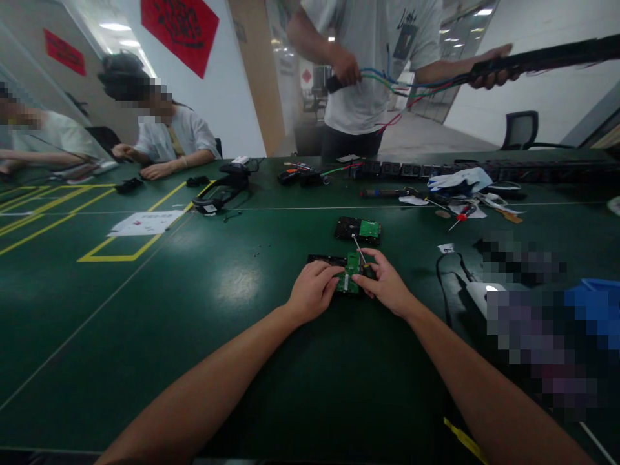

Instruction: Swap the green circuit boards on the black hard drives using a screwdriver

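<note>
so the green circuit board (347,282) on the table (242,387) is touched by a half-curled left hand (314,290), maybe for steadying, can't tell if it's pinched; the screwdriver (369,270) is gripped in the closed right hand (385,282), shaft pointed away, probably to keep the board clear

Bare forearms (208,378) taper to slim wrists (289,315), left hand (312,289) and right hand (386,282) likewise bare.

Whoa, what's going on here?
Someone is handling a green board on the table. Their left hand is on it, and their right hand holds a screwdriver that points away from them. A second board lies just beyond; I can't tell if the screwdriver touches it. Across the table, a standing person holds some wires.
</note>
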